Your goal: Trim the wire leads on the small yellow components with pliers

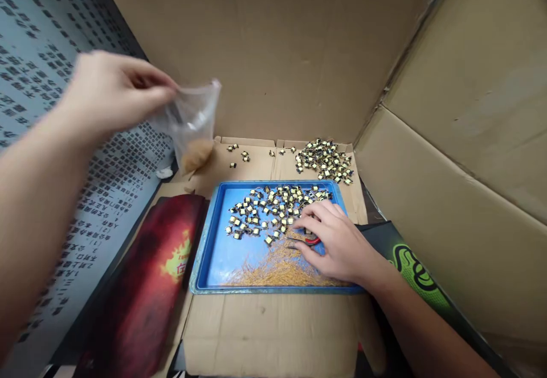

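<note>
Raised at the left, my left hand (115, 90) pinches the top of a clear plastic bag (199, 110). A clump of copper-coloured bits lies in the bag's bottom, and the hand is slightly blurred. My right hand (337, 241) is over the right part of a blue tray (213, 252), with its fingers closed round small red-handled cutters (313, 241). The cutters' jaws point left, above loose copper-coloured wire clippings (273, 269) along the tray's near side. Several small black-and-yellow coils (252, 210) with wire leads fill the tray's far half.
Behind the tray, a pile of similar coils (327, 161) lies on cardboard (260, 167), with a few strays to its left. Tall cardboard walls (290, 53) stand at the back and right. Dark-red (145, 275) and black-green printed (414, 264) pads flank the tray.
</note>
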{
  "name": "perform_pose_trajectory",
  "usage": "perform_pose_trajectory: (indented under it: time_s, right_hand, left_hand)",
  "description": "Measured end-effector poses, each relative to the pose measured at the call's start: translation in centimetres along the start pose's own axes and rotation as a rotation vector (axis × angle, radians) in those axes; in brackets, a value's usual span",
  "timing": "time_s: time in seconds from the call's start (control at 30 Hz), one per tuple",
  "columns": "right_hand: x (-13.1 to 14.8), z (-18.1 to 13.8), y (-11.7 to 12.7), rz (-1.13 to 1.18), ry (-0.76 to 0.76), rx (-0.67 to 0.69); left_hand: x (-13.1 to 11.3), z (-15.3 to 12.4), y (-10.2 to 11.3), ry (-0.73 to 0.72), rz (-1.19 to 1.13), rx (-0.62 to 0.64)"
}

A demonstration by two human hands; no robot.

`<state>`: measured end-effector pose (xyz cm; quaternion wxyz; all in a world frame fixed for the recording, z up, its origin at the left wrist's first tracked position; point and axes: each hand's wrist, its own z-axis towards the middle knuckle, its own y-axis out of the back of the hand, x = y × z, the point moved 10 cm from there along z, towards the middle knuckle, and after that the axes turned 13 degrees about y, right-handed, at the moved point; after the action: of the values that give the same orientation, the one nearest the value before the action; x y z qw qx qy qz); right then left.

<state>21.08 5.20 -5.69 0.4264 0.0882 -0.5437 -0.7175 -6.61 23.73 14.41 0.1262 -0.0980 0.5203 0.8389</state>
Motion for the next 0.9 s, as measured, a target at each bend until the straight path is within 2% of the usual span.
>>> perform_pose_trajectory:
  time_s: [0.1,0.23,0.33,0.43,0.57,0.63,0.73,0.83,0.9]
  right_hand:
    - [2.1,0.0,2.0,-0.047,0.061,-0.047]
    - [5.7,0.5,5.2,-0.036,0.158,-0.104]
    - [6.6,3.3,5.9,-0.034,0.194,-0.091]
    - [6.3,8.7,4.0,-0.051,0.280,-0.033]
    - [3.7,15.8,-1.3,-0.133,0.250,0.096]
    - [2.5,17.4,-4.1,-0.203,0.207,0.206]
    - [1.7,16.8,-5.7,-0.211,0.197,0.225]
    - [1.5,14.1,-5.4,-0.169,0.202,0.218]
    - [2.1,11.9,-3.9,-0.080,0.235,0.140]
  left_hand:
    - [-2.1,-4.4,-3.9,-0.058,-0.027,0.194]
    - [-1.0,-8.1,-4.8,0.055,-0.289,0.060]
    - [0.6,-9.0,-6.0,0.109,-0.472,0.069]
    - [1.2,-8.3,-6.8,0.102,-0.561,0.171]
    - [-0.3,-6.3,-6.8,0.033,-0.372,0.362]
    - [-0.7,-5.2,-5.6,0.023,-0.211,0.292]
    - [-0.2,-4.4,-4.3,0.093,-0.096,0.131]
    - [0.5,-5.0,-5.7,0.152,-0.165,0.185]
    - [0.3,-5.6,-6.4,0.118,-0.220,0.234]
